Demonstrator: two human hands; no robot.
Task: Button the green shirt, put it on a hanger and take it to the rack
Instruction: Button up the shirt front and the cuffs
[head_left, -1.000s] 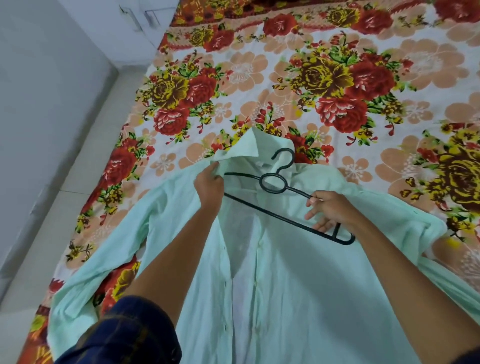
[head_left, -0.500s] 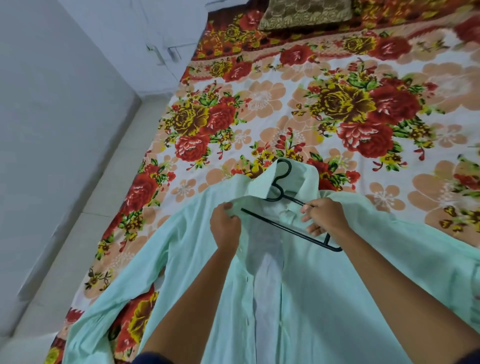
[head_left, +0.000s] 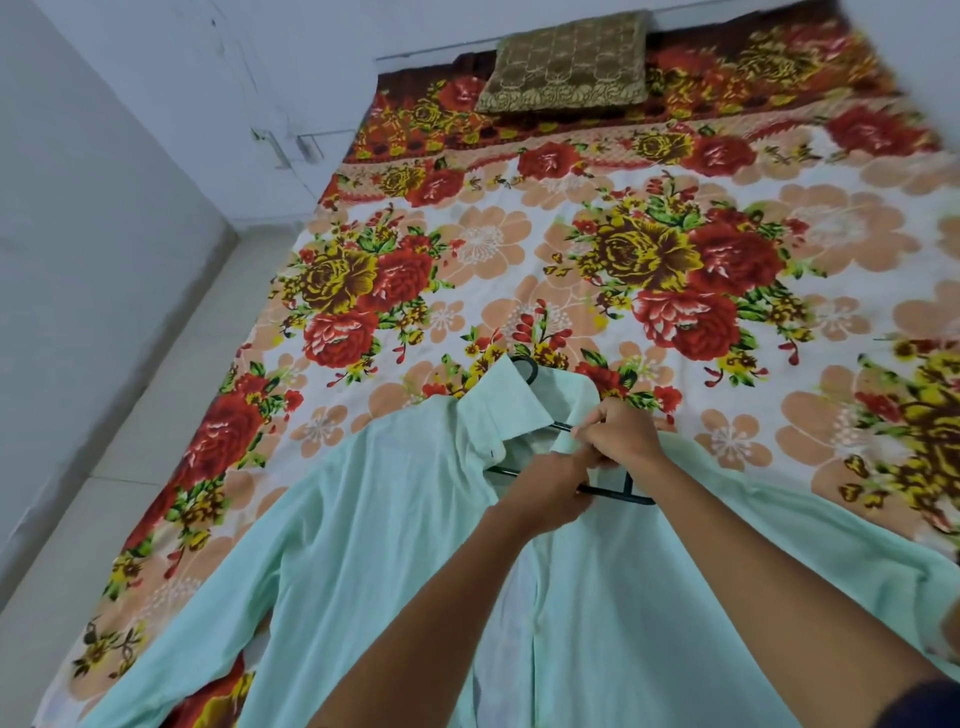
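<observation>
Mint-green shirt, black hanger, red-and-yellow floral bedsheet, brown-gold patterned pillow.

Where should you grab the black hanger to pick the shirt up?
Probably by the hook, coming from the pillow side of the bed. It is the only part poking clear above the collar; the hanger arms lie inside the green shirt, and both hands are busy at the neck.

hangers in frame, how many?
1. A black hanger lies inside the green shirt on the bed, hook poking out above the collar, right end showing below both hands. Most of it is covered; another under the cloth can't be ruled out.
</observation>
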